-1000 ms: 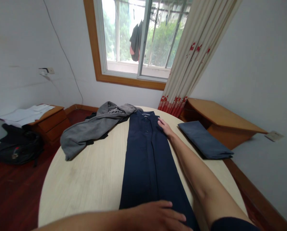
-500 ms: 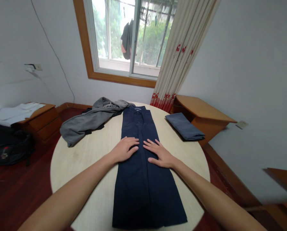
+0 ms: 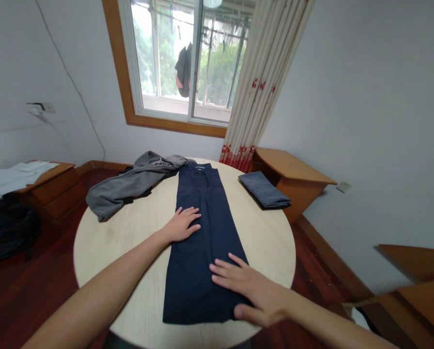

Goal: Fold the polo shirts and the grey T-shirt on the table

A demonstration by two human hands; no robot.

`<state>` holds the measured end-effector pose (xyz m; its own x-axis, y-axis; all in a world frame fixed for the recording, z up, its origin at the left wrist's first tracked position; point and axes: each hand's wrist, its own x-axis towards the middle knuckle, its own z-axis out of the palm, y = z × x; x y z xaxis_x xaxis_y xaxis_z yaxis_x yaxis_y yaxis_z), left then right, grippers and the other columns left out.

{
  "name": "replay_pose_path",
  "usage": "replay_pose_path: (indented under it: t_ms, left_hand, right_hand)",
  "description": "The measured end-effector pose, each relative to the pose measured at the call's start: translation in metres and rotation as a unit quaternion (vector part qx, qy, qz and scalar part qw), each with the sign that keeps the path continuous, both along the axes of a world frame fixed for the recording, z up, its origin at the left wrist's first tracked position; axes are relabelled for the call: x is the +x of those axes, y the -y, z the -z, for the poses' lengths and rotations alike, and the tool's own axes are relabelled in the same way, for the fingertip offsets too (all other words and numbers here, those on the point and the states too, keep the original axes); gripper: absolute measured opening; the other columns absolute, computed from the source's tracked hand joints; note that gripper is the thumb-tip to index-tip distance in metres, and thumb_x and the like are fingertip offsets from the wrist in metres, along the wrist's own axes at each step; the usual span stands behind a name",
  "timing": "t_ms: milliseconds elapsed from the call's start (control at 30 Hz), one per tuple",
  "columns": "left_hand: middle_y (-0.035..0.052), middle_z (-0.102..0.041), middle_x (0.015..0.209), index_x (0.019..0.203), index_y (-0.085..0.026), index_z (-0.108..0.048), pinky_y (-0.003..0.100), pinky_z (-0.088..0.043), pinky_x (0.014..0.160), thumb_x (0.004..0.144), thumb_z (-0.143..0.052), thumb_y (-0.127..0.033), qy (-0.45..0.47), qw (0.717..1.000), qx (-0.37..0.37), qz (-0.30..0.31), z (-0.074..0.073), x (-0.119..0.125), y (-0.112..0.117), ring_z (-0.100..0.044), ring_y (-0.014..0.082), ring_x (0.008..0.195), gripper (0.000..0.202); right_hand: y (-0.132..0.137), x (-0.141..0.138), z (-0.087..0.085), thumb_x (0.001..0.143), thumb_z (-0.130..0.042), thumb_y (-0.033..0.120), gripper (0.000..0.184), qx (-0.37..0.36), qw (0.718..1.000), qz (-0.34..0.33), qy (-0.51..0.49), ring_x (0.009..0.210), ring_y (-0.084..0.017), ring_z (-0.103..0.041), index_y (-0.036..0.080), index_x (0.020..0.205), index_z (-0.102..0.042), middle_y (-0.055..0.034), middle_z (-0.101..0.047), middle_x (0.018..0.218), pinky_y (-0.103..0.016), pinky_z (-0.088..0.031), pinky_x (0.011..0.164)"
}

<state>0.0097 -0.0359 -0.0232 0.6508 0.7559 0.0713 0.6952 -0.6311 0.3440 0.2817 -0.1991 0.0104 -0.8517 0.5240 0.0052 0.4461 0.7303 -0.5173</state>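
Observation:
A navy collared shirt (image 3: 202, 194) lies folded into a long strip down the middle of the round table (image 3: 137, 271), its collar at the far end and its hem towards me. My left hand (image 3: 182, 225) rests flat on the shirt's left side, about halfway along, fingers stretched out. Nearer the hem, my right hand (image 3: 248, 288) is spread over the right side, its thumb by the bottom edge. Neither hand grips the cloth.
A rumpled grey garment (image 3: 126, 184) lies at the table's far left. On the far right is a folded blue-grey cloth (image 3: 264, 189). Beyond stand a wooden desk (image 3: 293, 165) and a curtain (image 3: 255, 97); a drawer cabinet (image 3: 57, 189) and black bag (image 3: 6, 228) are at left.
My right hand has slid along the shirt towards me, from beside the left hand to near the hem. My left hand stays at the shirt's middle. The view has shifted slightly.

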Motion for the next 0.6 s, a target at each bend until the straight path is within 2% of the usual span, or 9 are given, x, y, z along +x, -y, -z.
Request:
replay_pose_path:
  t_ms: [67,200,300,367,467,600]
  left_hand:
    - [0.011,-0.037,0.162,0.145,-0.021,-0.052,0.059,-0.017,0.123,0.101,-0.044,-0.045,-0.001,1.0,0.002,-0.005,0.0,0.0,0.0,-0.03,0.0282,0.151,0.05]
    - [0.0114,-0.037,0.162,0.146,-0.018,-0.051,0.055,-0.017,0.124,0.102,-0.043,-0.046,0.023,0.999,0.012,-0.021,0.002,-0.003,-0.005,-0.03,0.0273,0.152,0.053]
    - [0.0126,-0.035,0.162,0.148,-0.016,-0.049,0.051,-0.019,0.125,0.102,-0.039,-0.049,0.036,0.998,0.013,-0.047,0.003,-0.008,-0.011,-0.027,0.0276,0.153,0.057]
    - [0.0139,-0.033,0.163,0.15,-0.014,-0.047,0.05,-0.019,0.125,0.102,-0.038,-0.05,0.025,0.998,0.001,-0.061,0.004,-0.011,-0.014,-0.024,0.0285,0.153,0.06]
    - [0.0147,-0.026,0.165,0.154,-0.014,-0.041,0.053,-0.016,0.125,0.102,-0.038,-0.052,-0.015,0.998,-0.017,-0.055,0.003,-0.013,-0.015,-0.017,0.0301,0.155,0.064]
    - [0.014,-0.013,0.168,0.159,-0.02,-0.031,0.058,-0.011,0.123,0.098,-0.043,-0.061,-0.06,0.997,-0.051,-0.017,0.003,-0.02,-0.011,-0.006,0.0323,0.156,0.074]
  right_hand:
    - [-0.028,0.005,-0.003,0.101,-0.048,0.052,0.068,0.038,0.998,0.047,-0.014,0.154,-0.027,-0.022,0.03,0.161,-0.026,-0.0093,-0.027,0.165,-0.058,-0.009,0.125]
    - [-0.112,0.014,0.0,0.102,-0.041,0.055,0.063,0.112,0.98,0.164,-0.001,0.154,-0.029,-0.022,0.027,0.159,-0.033,-0.0096,-0.027,0.165,-0.059,-0.014,0.124]
    - [-0.174,0.008,0.006,0.101,-0.041,0.057,0.067,0.145,0.968,0.205,0.028,0.154,-0.029,-0.022,0.024,0.158,-0.034,-0.0104,-0.027,0.165,-0.058,-0.015,0.124]
    - [-0.204,-0.003,0.012,0.101,-0.04,0.058,0.069,0.153,0.961,0.224,0.048,0.154,-0.029,-0.021,0.022,0.159,-0.033,-0.0109,-0.026,0.165,-0.057,-0.015,0.124]
    - [-0.23,-0.023,0.024,0.1,-0.04,0.059,0.071,0.143,0.957,0.243,0.074,0.155,-0.029,-0.02,0.02,0.159,-0.033,-0.0118,-0.024,0.166,-0.056,-0.015,0.124]
    - [-0.227,-0.042,0.041,0.103,-0.035,0.056,0.067,0.129,0.963,0.228,0.07,0.155,-0.028,-0.019,0.021,0.159,-0.032,-0.0113,-0.025,0.166,-0.056,-0.015,0.124]
